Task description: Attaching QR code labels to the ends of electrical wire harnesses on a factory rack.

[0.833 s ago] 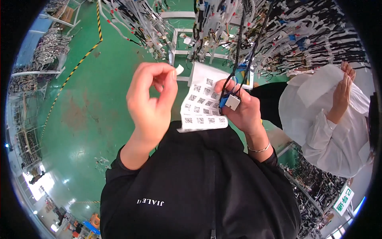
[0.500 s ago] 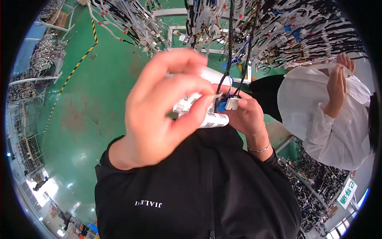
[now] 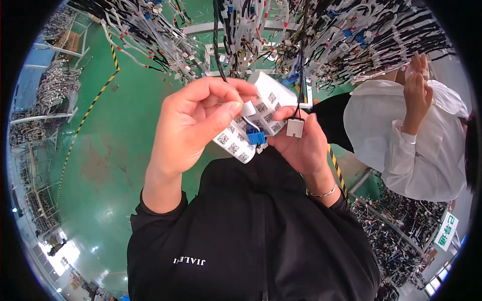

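Note:
My left hand (image 3: 188, 133) pinches a small white label (image 3: 248, 108) between thumb and forefinger, at a thin cable above a blue connector (image 3: 256, 138). My right hand (image 3: 307, 143) is closed around a white connector (image 3: 295, 128), its thumb beside the housing and black wires rising from it. Between the hands lies a curled white sheet of labels (image 3: 233, 143) printed with square codes. The right fingers touch its right edge; how it is held underneath is hidden. A black wire bundle (image 3: 218, 45) runs up from behind my left fingers.
Dense wire harnesses (image 3: 361, 40) hang from a white frame (image 3: 201, 29) ahead. At the right, a person in a white top (image 3: 396, 135) works with raised hands. More harnesses (image 3: 401, 226) fill a rack lower right. Yellow-black tape (image 3: 95, 95) crosses the green floor (image 3: 100, 150).
My left hand has drawn back and lower, now pinching the label by the cable. The label sheet has tilted, and the blue connector now hangs away from the white one.

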`<state>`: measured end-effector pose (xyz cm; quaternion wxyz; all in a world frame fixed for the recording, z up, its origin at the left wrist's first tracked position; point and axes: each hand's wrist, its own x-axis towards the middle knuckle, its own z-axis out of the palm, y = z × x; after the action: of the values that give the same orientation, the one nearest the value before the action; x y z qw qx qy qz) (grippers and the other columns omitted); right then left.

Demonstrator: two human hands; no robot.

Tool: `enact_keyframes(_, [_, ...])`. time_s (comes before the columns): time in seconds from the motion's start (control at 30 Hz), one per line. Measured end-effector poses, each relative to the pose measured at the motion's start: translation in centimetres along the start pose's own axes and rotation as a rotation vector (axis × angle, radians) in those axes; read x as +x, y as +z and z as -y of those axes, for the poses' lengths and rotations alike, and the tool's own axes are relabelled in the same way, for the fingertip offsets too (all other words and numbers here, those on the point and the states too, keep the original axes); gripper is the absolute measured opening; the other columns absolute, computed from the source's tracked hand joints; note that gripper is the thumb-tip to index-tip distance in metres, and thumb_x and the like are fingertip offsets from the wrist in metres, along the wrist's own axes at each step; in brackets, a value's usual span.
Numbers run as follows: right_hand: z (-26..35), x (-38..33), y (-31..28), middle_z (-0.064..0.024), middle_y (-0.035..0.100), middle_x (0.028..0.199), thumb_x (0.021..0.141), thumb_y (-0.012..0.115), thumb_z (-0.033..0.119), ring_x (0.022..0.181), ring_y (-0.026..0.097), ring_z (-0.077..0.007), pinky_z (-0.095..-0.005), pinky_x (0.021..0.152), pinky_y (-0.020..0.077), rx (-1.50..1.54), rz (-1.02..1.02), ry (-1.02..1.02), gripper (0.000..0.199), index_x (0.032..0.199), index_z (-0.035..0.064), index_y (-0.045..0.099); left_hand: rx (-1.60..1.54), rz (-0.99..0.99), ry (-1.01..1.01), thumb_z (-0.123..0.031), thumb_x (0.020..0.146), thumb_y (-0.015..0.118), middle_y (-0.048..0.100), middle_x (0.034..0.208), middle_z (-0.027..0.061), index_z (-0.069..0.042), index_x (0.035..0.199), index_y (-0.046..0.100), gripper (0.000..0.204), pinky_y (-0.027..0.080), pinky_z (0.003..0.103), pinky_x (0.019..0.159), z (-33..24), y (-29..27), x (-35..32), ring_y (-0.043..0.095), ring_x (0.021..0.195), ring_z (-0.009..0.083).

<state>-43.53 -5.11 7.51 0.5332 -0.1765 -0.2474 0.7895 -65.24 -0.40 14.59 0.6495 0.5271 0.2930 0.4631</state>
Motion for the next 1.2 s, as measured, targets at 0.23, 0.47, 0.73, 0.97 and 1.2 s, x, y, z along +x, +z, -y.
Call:
enact_keyframes(0.23, [0.2,0.3,1.7,-0.0134,0.054,0.130,0.100,0.035,0.035,0.120,0.052,-0.0227,-0.0377,0.102,0.0413,0.022,-0.078,0.111,0.056,0.131,-0.0089,0.049,1.168,-0.355,0.659,0.003,0.066,0.077,0.058,0.099,0.0083,-0.005,0.095,0.069,0.031,0.047,0.031,0.068,-0.3,2.5,-3.3,0.058,0.082,0.0228])
enact_keyframes(0.47, [-0.6,-0.8,3.6,-0.0175,0.053,0.129,0.103,0.039,0.041,0.118,0.053,-0.0234,-0.0399,0.104,0.0401,-0.035,0.102,0.092,0.060,0.134,-0.0099,0.043,1.373,-0.106,1.160,-0.012,0.069,0.065,0.059,0.084,0.0033,-0.004,0.090,0.073,0.024,0.041,0.027,0.059,2.5,3.3,-3.7,0.052,0.074,0.0158])
enact_keyframes(0.73, [-0.7,-0.9,5.4,-0.0185,0.053,0.130,0.105,0.031,0.039,0.120,0.052,-0.0253,-0.0413,0.106,0.0377,0.097,0.113,0.148,0.057,0.133,-0.0084,0.045,1.431,-0.003,1.214,-0.013,0.065,0.062,0.057,0.078,-0.0008,-0.009,0.086,0.074,0.025,0.038,0.025,0.058,1.6,2.2,-3.9,0.053,0.072,0.0131])
enact_keyframes(0.97, [-1.4,-1.0,6.2,-0.0184,0.057,0.126,0.106,0.027,0.039,0.114,0.058,-0.0271,-0.0395,0.102,0.0438,0.169,0.030,0.154,0.055,0.129,-0.0058,0.049,1.461,0.014,1.223,-0.014,0.064,0.062,0.055,0.077,-0.0002,-0.009,0.087,0.074,0.027,0.037,0.025,0.057,1.5,1.8,-4.1,0.052,0.072,0.0127])
enact_keyframes(1.2, [-1.5,-0.6,5.0,-0.0169,0.052,0.131,0.107,0.026,0.037,0.121,0.051,-0.0256,-0.0406,0.106,0.0385,0.273,0.134,0.142,0.055,0.132,-0.0071,0.047,1.531,0.098,1.130,-0.016,0.072,0.067,0.055,0.084,-0.0009,-0.010,0.097,0.074,0.027,0.042,0.030,0.067,1.5,1.7,-4.1,0.050,0.079,0.0156])
